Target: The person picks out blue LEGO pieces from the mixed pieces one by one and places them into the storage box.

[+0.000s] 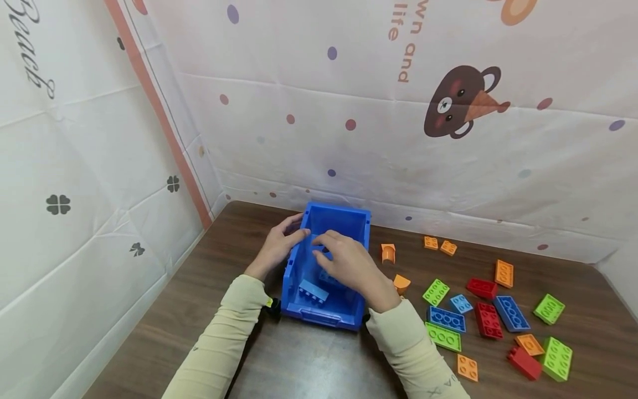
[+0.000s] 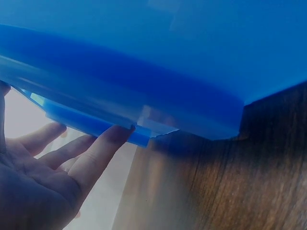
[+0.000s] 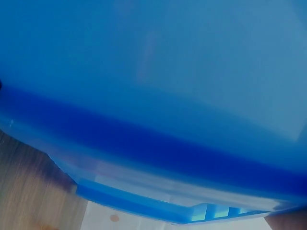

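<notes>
A blue plastic bin (image 1: 321,317) stands on the table in the head view. My left hand (image 1: 276,249) grips its left wall, thumb along the rim; in the left wrist view the fingers (image 2: 98,155) meet the wall from outside. My right hand (image 1: 346,263) reaches over the right wall into the bin, fingers bent toward the thumb. A dark spot shows between them, and I cannot tell whether it is a held brick. Below lie a light blue brick (image 1: 313,292) and another blue brick (image 1: 327,277), partly hidden. The right wrist view shows mostly bin wall (image 3: 158,143).
Right of the bin, toy bricks lie scattered on the wooden table (image 1: 294,354): green (image 1: 557,359), red (image 1: 488,320), blue (image 1: 511,313) and orange (image 1: 467,367). An orange arched piece (image 1: 387,253) is closest to the bin's right side. A printed cloth (image 1: 319,144) hangs behind.
</notes>
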Available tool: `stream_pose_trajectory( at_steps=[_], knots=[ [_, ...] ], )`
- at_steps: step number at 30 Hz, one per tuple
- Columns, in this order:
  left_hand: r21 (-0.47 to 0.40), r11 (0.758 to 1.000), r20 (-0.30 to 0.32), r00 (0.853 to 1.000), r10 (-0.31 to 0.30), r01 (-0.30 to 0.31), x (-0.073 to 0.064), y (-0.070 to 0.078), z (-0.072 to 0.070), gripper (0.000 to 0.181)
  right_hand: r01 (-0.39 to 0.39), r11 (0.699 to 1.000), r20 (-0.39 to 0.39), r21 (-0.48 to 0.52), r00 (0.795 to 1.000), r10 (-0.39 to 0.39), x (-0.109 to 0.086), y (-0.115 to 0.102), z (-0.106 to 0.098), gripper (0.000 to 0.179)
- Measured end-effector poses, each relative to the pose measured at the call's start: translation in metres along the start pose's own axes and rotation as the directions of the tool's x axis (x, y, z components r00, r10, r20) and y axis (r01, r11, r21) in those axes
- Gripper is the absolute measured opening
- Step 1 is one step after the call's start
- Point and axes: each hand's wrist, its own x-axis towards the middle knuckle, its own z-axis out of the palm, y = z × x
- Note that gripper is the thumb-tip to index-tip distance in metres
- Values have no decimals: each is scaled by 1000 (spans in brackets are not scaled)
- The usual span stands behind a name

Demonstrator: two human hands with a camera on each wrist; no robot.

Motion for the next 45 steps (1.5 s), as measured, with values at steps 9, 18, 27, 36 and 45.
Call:
stream_pose_trajectory(
  at_steps=[9, 18, 27, 36, 45],
  knots=[
    [-3, 1000, -13, 1000, -4, 4, 0, 5, 0, 60, -15, 1000, -83, 23, 996, 16, -7, 1, -11, 23],
    [34, 999, -32, 999, -10, 11, -1, 3, -6, 59, -47, 999, -143, -2, 989, 46, -18, 3, -39, 27],
    [15, 999, -31, 999, -28, 29, -3, 2, -7, 60, -195, 981, -162, 6, 968, 194, -41, 22, -90, 34],
    [10, 1000, -22, 999, -26, 26, -2, 1, -8, 60, -452, 892, -121, -21, 886, 447, -83, 49, -145, 56],
    [-2, 999, -24, 999, -47, 47, -3, 3, -9, 59, -608, 792, 43, -63, 791, 610, -110, 80, -166, 70]
  ],
)
